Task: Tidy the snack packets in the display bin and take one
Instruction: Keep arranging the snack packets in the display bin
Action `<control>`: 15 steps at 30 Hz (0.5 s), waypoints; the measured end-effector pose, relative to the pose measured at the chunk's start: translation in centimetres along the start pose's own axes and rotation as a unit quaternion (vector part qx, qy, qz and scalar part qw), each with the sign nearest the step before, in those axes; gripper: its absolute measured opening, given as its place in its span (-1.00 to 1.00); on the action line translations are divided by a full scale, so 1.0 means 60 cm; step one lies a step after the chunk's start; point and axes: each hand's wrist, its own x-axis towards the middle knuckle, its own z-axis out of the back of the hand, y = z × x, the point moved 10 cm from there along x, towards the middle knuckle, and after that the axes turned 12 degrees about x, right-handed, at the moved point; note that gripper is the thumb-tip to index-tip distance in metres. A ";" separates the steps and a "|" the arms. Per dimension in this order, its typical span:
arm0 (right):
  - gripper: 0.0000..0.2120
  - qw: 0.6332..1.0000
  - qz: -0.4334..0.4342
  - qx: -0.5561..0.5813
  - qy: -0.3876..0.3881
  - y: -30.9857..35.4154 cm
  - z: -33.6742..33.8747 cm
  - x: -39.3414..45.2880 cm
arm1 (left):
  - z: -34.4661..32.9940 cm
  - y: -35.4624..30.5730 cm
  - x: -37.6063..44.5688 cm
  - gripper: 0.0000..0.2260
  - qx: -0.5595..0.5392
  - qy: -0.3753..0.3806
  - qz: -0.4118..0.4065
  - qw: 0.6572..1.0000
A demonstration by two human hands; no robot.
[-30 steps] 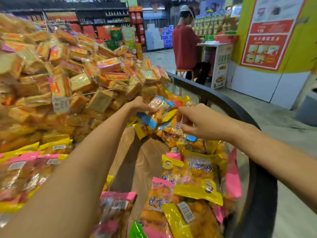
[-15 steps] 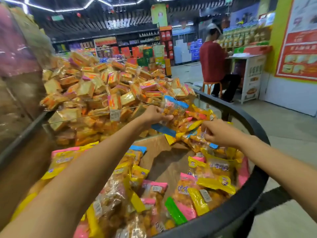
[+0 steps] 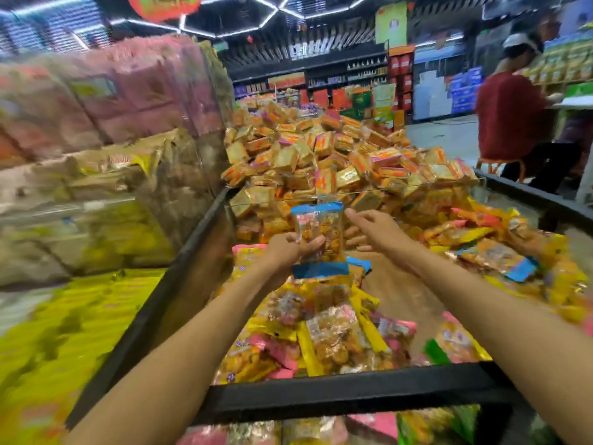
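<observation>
A: What's in front of you?
B: A black-rimmed bin point(image 3: 337, 391) heaped with loose packets point(image 3: 333, 338).
A: And your hands?
B: Your left hand point(image 3: 293, 250) grips a blue-topped packet point(image 3: 319, 231) upright above the bin; your right hand point(image 3: 373, 228), fingers spread, holds nothing.
A: Risks?
B: Slick film could slip; your forearms might nudge packets over the rim.

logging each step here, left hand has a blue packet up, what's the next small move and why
Probably draw the packet back out of the bin. The left hand already grips it upright above the pile, and the right hand is open beside it, holding nothing.
</observation>
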 end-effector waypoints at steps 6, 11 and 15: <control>-0.34 0.997 -0.022 0.069 -0.029 -0.050 -0.012 0.037 | -0.027 0.023 0.009 -0.48 0.049 0.043 -0.014 0.998; -0.72 0.997 0.028 0.070 -0.014 -0.030 0.003 0.038 | -0.046 0.015 0.004 -0.42 0.072 0.067 -0.037 0.994; -0.77 0.997 0.040 0.060 0.022 -0.024 -0.017 0.027 | -0.033 -0.008 -0.002 -0.63 0.074 0.046 -0.068 0.994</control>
